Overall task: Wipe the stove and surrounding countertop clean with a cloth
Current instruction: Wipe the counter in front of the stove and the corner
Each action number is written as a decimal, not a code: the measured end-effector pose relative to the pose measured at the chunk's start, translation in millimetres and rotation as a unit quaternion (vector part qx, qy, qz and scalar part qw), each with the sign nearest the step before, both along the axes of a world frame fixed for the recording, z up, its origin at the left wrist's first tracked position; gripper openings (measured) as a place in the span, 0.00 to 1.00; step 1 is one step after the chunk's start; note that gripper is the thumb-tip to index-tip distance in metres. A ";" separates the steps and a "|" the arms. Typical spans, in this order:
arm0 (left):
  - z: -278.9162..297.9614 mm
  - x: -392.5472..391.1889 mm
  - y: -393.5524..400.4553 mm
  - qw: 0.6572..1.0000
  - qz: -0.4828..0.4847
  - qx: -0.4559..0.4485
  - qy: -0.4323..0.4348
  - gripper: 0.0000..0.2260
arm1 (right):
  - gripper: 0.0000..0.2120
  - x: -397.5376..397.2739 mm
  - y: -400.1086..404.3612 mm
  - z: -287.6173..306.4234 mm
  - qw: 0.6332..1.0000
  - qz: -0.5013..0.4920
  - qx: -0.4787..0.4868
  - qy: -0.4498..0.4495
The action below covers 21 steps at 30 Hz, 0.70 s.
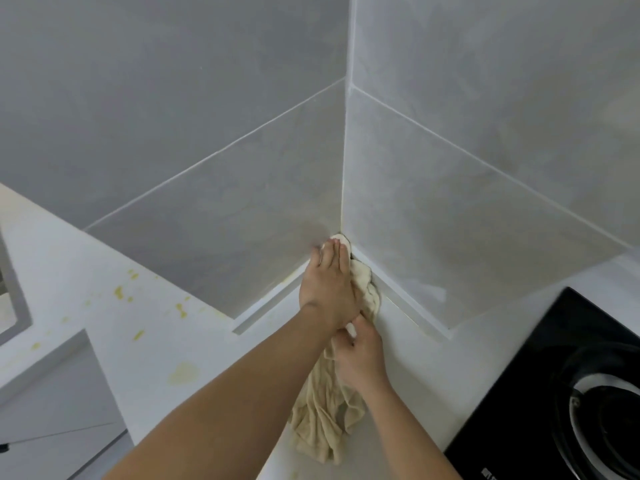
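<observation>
A beige cloth stretches from the wall corner down across the white countertop. My left hand lies flat with fingers extended, pressing the cloth's far end into the corner where the two tiled walls meet. Just behind it, my right hand is closed around the cloth's bunched middle. The loose tail of the cloth lies crumpled between my forearms. The black glass stove with a round burner sits at the lower right, apart from both hands.
Yellow stains and small yellow spatters mark the countertop left of my arms. Grey wall tiles rise behind the counter. A sink edge shows at the far left, with white cabinet fronts below.
</observation>
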State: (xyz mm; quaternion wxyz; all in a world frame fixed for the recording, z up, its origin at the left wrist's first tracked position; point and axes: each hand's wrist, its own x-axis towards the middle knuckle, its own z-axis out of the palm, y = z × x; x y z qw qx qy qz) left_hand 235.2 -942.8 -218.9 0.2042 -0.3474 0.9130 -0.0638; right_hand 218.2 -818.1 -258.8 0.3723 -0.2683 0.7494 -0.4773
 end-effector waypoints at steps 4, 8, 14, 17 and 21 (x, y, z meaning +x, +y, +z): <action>3.7 7.9 1.1 0.999 0.008 -0.013 -0.034 0.35 | 0.16 3.0 2.7 -4.5 0.998 0.032 -0.008 0.054; 4.8 38.9 4.8 0.999 -0.011 -0.019 -0.044 0.39 | 0.18 17.2 9.7 -12.3 0.978 0.102 0.003 0.180; 9.5 99.3 26.0 1.000 0.026 0.010 -0.010 0.36 | 0.13 47.9 15.5 -6.5 0.926 0.165 0.038 0.337; 15.2 129.9 35.3 0.998 0.047 0.028 0.014 0.36 | 0.08 71.7 15.0 5.1 0.893 0.213 0.071 0.391; 11.2 167.8 46.3 0.996 0.079 0.029 0.030 0.39 | 0.12 97.4 18.1 14.1 0.884 0.275 0.047 0.376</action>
